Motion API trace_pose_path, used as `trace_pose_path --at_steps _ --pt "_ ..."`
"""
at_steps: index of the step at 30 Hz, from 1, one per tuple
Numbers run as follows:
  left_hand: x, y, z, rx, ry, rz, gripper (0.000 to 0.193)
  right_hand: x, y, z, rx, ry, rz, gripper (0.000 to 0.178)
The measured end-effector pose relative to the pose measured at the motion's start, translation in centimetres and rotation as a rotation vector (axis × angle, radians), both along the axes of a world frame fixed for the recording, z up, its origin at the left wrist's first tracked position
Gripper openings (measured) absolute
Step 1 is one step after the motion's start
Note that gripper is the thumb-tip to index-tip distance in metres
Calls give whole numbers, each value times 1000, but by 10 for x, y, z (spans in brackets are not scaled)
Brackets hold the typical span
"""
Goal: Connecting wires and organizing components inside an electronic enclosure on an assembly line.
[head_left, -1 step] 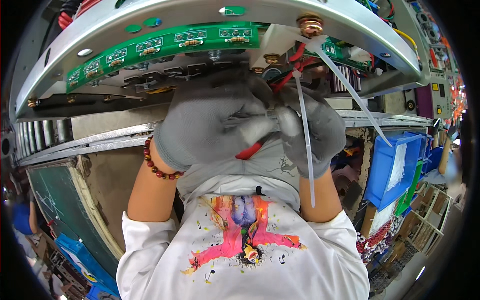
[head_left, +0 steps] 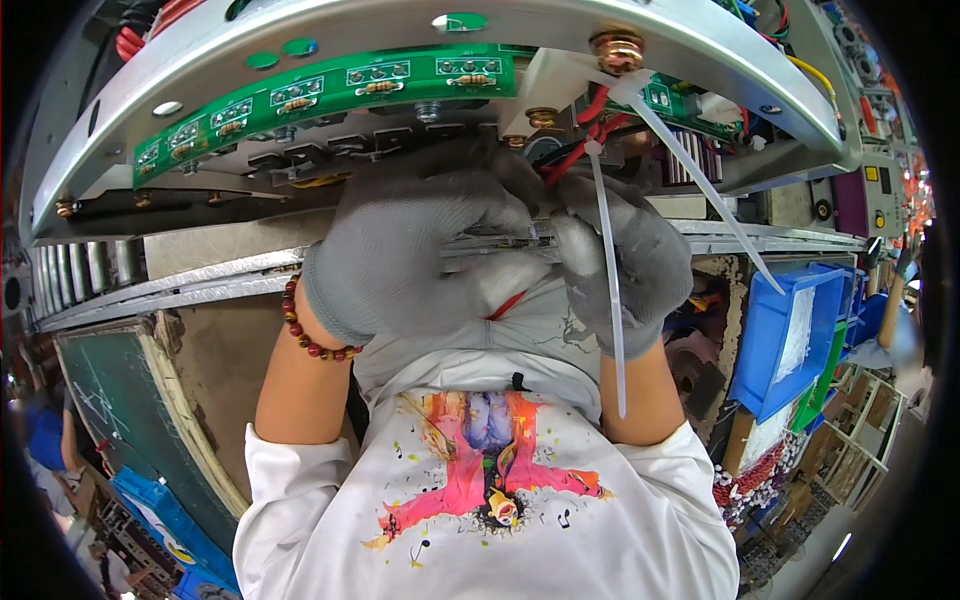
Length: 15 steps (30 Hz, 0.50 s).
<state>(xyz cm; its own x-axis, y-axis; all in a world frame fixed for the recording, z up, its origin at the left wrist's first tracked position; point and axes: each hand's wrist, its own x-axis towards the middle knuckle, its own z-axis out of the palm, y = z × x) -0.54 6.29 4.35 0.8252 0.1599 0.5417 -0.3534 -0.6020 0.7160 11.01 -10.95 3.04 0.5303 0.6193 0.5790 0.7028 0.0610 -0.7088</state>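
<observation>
Gloved left hand and right hand curl near red wires and a white cable tie; whether either grasps anything cannot be seen.

From afar I look through the left fisheye camera on the person's head, facing steeply down: white shirt at the near side, left hand and right hand close at centre, metal chassis across the far side.
</observation>
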Motion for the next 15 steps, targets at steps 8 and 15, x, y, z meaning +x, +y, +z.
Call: trace_pose_path --at_steps 8,15 --pt "2 -12 5 -109 77 106 23 4 -6 -8 44 152 59 19" --pt "1 -14 16 -9 98 150 25 4 -3 -5 133 221 115 18"
